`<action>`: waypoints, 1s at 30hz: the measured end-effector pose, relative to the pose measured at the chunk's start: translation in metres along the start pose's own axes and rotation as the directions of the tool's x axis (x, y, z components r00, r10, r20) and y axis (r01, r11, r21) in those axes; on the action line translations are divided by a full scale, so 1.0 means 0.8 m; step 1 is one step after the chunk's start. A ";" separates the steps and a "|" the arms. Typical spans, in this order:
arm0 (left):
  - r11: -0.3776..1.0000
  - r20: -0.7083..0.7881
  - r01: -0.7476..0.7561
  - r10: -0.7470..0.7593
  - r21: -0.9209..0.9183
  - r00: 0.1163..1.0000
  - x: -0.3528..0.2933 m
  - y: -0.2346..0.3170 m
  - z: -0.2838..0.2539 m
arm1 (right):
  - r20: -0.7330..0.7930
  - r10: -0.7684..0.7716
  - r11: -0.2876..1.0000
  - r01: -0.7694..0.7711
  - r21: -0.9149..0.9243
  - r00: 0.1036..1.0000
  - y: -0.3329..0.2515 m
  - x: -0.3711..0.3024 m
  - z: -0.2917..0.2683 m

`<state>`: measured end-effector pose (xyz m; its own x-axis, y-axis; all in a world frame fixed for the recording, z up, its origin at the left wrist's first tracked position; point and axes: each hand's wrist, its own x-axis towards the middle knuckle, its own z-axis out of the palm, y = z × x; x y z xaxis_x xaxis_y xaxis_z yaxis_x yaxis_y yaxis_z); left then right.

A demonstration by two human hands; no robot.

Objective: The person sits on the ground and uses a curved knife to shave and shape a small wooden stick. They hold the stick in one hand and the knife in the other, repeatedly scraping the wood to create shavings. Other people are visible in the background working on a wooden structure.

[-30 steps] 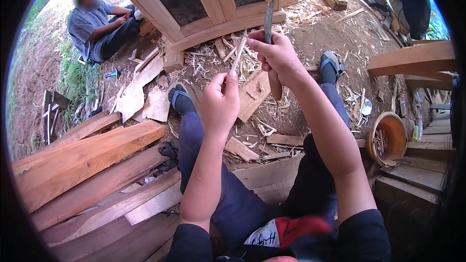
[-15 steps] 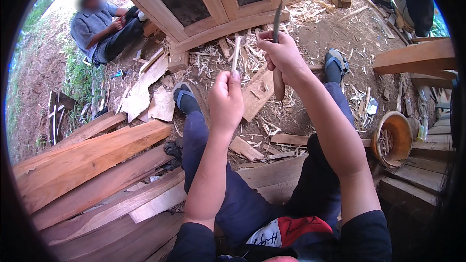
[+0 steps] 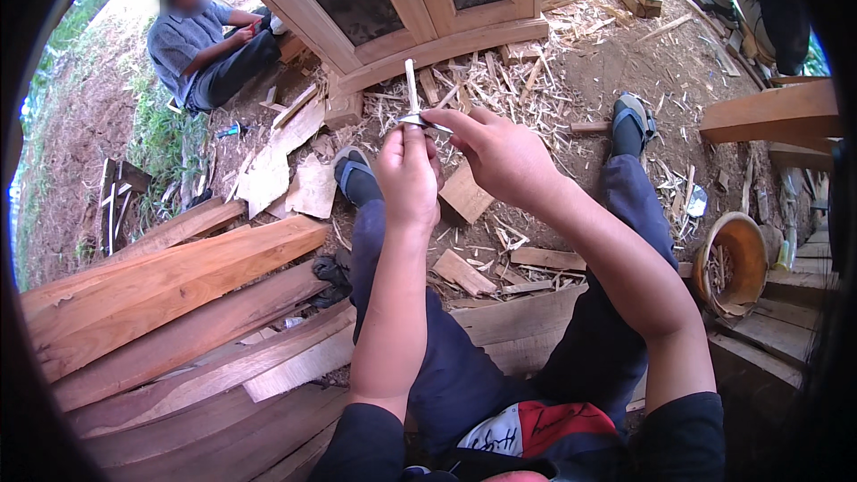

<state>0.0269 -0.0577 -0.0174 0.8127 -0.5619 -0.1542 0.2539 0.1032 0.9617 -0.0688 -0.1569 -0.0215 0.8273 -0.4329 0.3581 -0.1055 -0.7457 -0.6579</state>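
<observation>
A thin pale wooden stick (image 3: 411,80) points up and away out of my left hand (image 3: 409,178), whose fingers are wrapped round its lower part. My right hand (image 3: 507,159) is closed on a knife; its handle is hidden by the fingers. The knife's blade (image 3: 413,119) lies across the stick, touching it just above my left thumb. Both hands are in front of me over the ground, above a flat wooden block (image 3: 466,196) that my left hand partly covers.
Wood shavings (image 3: 464,80) litter the ground below a panelled wooden frame (image 3: 446,49). Stacked planks (image 3: 178,277) lie at left; an orange bucket (image 3: 734,259) with wood scraps stands at right. One person (image 3: 201,49) sits at far left; another's legs (image 3: 772,18) show at upper right.
My right hand has moved left and turned the knife from upright to lying across the stick. My left hand keeps its hold on the stick. The whole view has shifted slightly.
</observation>
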 end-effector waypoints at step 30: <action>0.994 0.061 0.103 -0.100 -0.042 0.993 -0.005 0.004 -0.001 | -0.078 0.029 0.998 -0.033 -0.054 0.997 0.008 0.012 -0.002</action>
<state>0.0246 -0.0544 -0.0137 0.7496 -0.6184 -0.2357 0.3582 0.0796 0.9302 -0.0623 -0.1667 -0.0214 0.7784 -0.4922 0.3897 -0.1624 -0.7575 -0.6323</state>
